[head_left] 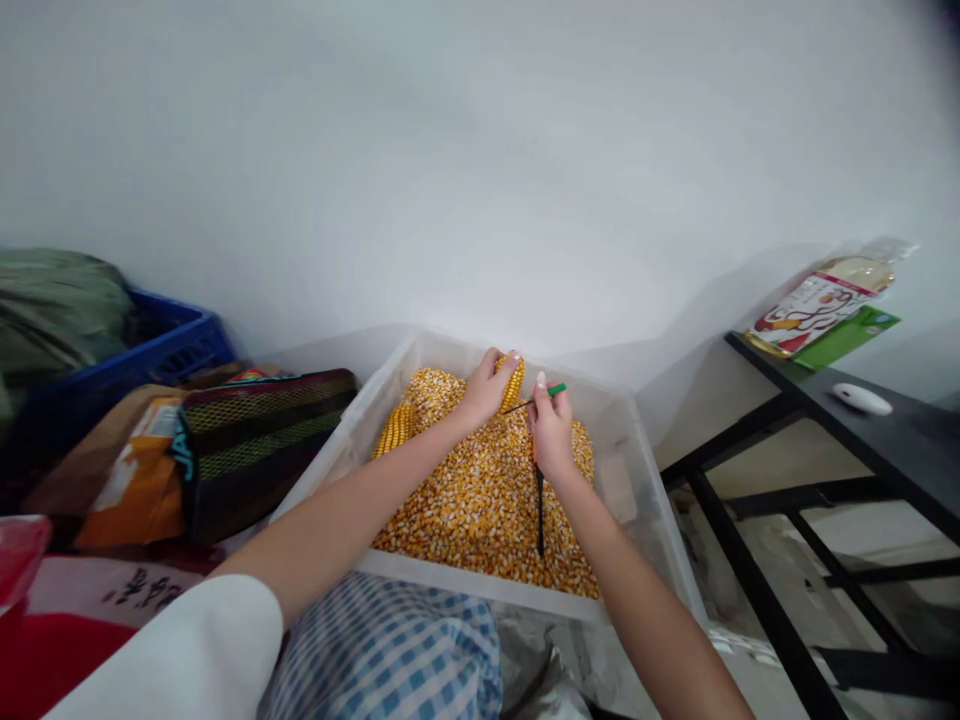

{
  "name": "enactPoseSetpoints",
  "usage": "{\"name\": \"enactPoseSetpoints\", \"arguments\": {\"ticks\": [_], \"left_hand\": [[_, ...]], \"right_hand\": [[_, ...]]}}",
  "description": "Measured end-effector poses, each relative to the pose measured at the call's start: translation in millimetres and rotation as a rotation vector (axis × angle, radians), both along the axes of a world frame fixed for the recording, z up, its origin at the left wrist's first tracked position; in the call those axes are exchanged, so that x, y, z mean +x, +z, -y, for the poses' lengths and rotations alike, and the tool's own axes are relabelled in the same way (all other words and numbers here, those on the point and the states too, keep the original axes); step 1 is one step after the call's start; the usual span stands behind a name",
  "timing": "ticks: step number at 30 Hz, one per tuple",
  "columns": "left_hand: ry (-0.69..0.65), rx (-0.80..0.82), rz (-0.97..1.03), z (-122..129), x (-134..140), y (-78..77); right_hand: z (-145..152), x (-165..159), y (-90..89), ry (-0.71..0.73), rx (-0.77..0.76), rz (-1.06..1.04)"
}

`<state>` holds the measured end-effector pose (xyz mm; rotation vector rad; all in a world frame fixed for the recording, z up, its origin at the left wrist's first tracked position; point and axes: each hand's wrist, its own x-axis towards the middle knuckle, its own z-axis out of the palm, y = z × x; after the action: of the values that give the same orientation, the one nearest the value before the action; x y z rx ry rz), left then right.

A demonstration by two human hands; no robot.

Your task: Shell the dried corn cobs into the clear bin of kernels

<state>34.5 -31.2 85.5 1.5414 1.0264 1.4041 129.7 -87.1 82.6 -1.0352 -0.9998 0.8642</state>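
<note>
My left hand is closed around a yellow corn cob, held upright over a clear plastic bin. In my right hand is a thin screwdriver-like tool with a green handle; its dark shaft points left, with the tip at the lower part of the cob. A long black strip hangs below the right hand over the kernels; whether it belongs to the tool I cannot tell. Loose corn kernels heap up in the bin. Another cob lies at the bin's left side.
Left of the bin are a dark mesh bag, an orange-brown package and a blue crate. On the right stands a black-framed table bearing a food packet and a white oval object. A white wall rises behind.
</note>
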Motion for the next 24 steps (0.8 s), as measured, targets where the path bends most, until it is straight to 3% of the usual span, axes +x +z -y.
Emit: {"name": "enactPoseSetpoints", "arguments": {"ticks": [4,9,17,20,24], "left_hand": [[-0.014,0.0,-0.017,-1.4,-1.1,-2.2],[-0.026,0.046,-0.101,-0.9,-2.3,-7.8],[-0.02,0.042,-0.032,-4.0,-1.1,-8.5],[-0.062,-0.054,0.099,-7.2,-0.8,-6.9],[-0.239,-0.35,0.312,-9.3,-2.3,-2.3]], "right_hand": [[2.7,-3.8,1.7,0.084,-0.068,-0.143],[1.0,-1.9,-0.4,0.123,-0.117,-0.158],[0.4,-5.9,-6.7,0.134,-0.156,-0.144],[3.7,-7.1,-2.1,0.054,-0.055,-0.088],[9.7,-5.5,9.0,-0.051,0.11,-0.051]]}}
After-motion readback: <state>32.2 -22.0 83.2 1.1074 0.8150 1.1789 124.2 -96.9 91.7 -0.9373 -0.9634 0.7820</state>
